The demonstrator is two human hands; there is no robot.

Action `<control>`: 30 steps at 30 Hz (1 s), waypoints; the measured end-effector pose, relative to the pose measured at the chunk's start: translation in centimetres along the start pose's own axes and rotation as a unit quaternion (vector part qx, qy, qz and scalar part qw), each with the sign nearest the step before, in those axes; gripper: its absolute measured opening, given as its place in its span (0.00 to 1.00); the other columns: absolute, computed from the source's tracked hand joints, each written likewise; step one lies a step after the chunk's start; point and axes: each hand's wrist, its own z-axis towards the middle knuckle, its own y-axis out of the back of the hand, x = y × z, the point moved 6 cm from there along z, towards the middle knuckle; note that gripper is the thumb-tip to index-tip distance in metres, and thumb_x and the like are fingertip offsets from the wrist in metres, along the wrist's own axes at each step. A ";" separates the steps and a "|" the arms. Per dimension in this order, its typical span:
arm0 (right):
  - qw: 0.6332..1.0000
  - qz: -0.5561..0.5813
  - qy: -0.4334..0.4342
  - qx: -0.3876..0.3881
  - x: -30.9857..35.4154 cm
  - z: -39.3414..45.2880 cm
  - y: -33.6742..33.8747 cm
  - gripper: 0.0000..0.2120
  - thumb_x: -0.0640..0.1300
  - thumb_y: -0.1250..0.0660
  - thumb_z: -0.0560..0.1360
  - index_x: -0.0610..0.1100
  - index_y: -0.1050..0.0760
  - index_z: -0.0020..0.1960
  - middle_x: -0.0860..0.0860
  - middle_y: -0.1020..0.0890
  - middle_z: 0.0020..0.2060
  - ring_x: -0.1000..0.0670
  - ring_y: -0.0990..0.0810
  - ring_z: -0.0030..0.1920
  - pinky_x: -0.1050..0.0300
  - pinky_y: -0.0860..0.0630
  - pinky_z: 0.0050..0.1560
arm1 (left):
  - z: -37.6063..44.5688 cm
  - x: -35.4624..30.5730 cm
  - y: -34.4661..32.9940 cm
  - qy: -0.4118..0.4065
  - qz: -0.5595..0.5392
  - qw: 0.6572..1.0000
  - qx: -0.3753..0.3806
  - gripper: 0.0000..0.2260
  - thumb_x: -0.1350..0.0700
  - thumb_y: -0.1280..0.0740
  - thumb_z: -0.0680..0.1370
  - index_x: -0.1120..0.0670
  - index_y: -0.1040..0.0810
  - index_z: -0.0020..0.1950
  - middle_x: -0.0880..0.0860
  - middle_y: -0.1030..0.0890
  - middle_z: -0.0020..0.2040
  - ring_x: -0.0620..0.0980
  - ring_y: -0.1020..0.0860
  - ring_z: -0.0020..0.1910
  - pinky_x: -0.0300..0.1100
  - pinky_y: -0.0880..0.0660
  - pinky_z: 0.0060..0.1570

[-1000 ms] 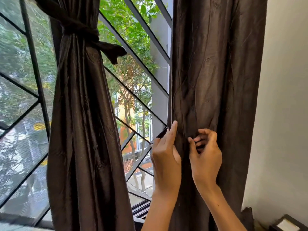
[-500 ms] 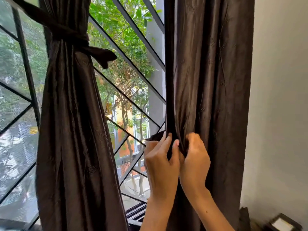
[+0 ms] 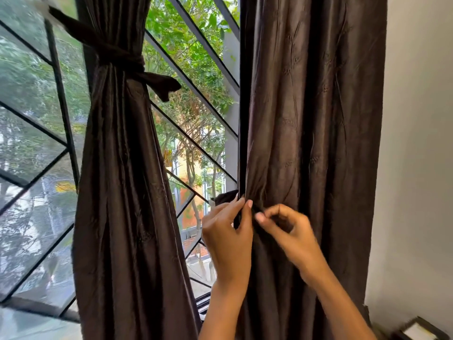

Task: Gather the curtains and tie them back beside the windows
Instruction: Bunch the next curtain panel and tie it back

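Two dark brown curtains hang at the window. The left curtain [image 3: 122, 182] is bunched and bound high up by a matching tie-back [image 3: 117, 57] with a loose end sticking out right. The right curtain [image 3: 311, 119] hangs beside the wall, its left edge gathered. My left hand [image 3: 229, 231] pinches that gathered edge together with a dark strip of tie [image 3: 224, 198] that peeks out behind my fingers. My right hand [image 3: 289, 231] sits just to the right on the curtain front, fingers curled, pinching the dark fabric at the same spot.
Window glass with dark diagonal bars [image 3: 193, 84] fills the gap between the curtains, trees and buildings outside. A white wall [image 3: 416, 143] stands right of the curtain. A dark-framed object [image 3: 421, 331] lies at the bottom right corner. The window sill [image 3: 36, 307] runs low left.
My hands have drawn close together at the right curtain's left edge, and the fabric there is more gathered. The view has shifted slightly, with the tied left curtain now lower in frame.
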 end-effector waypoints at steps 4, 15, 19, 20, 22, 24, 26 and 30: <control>0.991 -0.045 0.014 -0.121 0.5 -0.7 2.4 0.08 0.44 0.27 0.71 0.42 0.22 0.35 0.54 0.21 0.28 0.60 0.26 0.30 0.68 0.30 0.34 | -0.2 -0.2 0.3 0.005 -0.005 1.000 0.011 0.05 0.59 0.25 0.70 0.52 0.14 0.45 0.40 0.18 0.41 0.33 0.22 0.42 0.26 0.27 0.43; 0.942 -0.269 0.150 -0.133 3.6 -4.4 -1.2 0.11 0.38 0.28 0.70 0.47 0.24 0.51 0.56 0.20 0.40 0.56 0.22 0.37 0.56 0.24 0.37 | -1.7 -1.6 1.3 0.035 -0.015 0.998 0.042 0.09 0.47 0.28 0.72 0.48 0.15 0.48 0.41 0.16 0.43 0.34 0.20 0.41 0.30 0.26 0.42; 0.966 -0.217 0.128 -0.052 2.5 -4.1 -2.0 0.14 0.39 0.31 0.70 0.48 0.23 0.54 0.57 0.19 0.46 0.55 0.20 0.45 0.52 0.21 0.43 | -1.1 -1.3 2.0 0.057 -0.011 0.998 0.030 0.09 0.52 0.24 0.68 0.51 0.15 0.47 0.41 0.17 0.39 0.33 0.21 0.40 0.24 0.31 0.40; 0.973 -0.197 0.115 -0.040 2.2 -4.1 -2.1 0.14 0.38 0.32 0.70 0.48 0.22 0.55 0.58 0.19 0.47 0.54 0.19 0.47 0.51 0.21 0.46 | -0.9 -1.2 2.1 0.058 -0.007 0.998 0.031 0.08 0.52 0.23 0.68 0.51 0.15 0.46 0.41 0.17 0.39 0.33 0.21 0.40 0.24 0.31 0.41; 0.982 -0.162 0.096 -0.021 2.2 -4.1 -2.2 0.16 0.37 0.33 0.69 0.48 0.20 0.56 0.59 0.18 0.49 0.54 0.19 0.51 0.52 0.21 0.51 | -0.5 -0.9 2.1 0.055 0.003 0.998 0.031 0.06 0.55 0.24 0.69 0.51 0.15 0.45 0.40 0.17 0.38 0.33 0.21 0.40 0.23 0.31 0.41; 0.986 -0.140 0.090 -0.014 2.7 -3.9 -2.2 0.16 0.37 0.35 0.71 0.49 0.19 0.56 0.60 0.18 0.50 0.56 0.20 0.54 0.58 0.23 0.54 | -0.2 -0.6 2.2 0.054 0.009 0.998 0.028 0.05 0.58 0.25 0.70 0.51 0.15 0.44 0.39 0.19 0.37 0.36 0.21 0.39 0.25 0.30 0.40; 0.990 -0.116 0.064 -0.046 2.7 -3.3 -1.7 0.12 0.38 0.34 0.75 0.48 0.19 0.56 0.59 0.17 0.51 0.58 0.20 0.54 0.66 0.26 0.52 | -0.1 -0.2 2.3 0.052 0.012 0.998 0.024 0.05 0.60 0.26 0.71 0.52 0.17 0.44 0.41 0.18 0.37 0.39 0.21 0.38 0.31 0.27 0.41; 0.983 -0.137 -0.046 -0.116 0.9 -1.1 -0.7 0.22 0.42 0.33 0.77 0.43 0.31 0.70 0.51 0.23 0.63 0.57 0.24 0.61 0.80 0.34 0.49 | 0.1 0.1 2.6 0.065 -0.011 0.998 0.014 0.11 0.65 0.27 0.71 0.52 0.26 0.42 0.39 0.23 0.34 0.39 0.20 0.44 0.23 0.32 0.37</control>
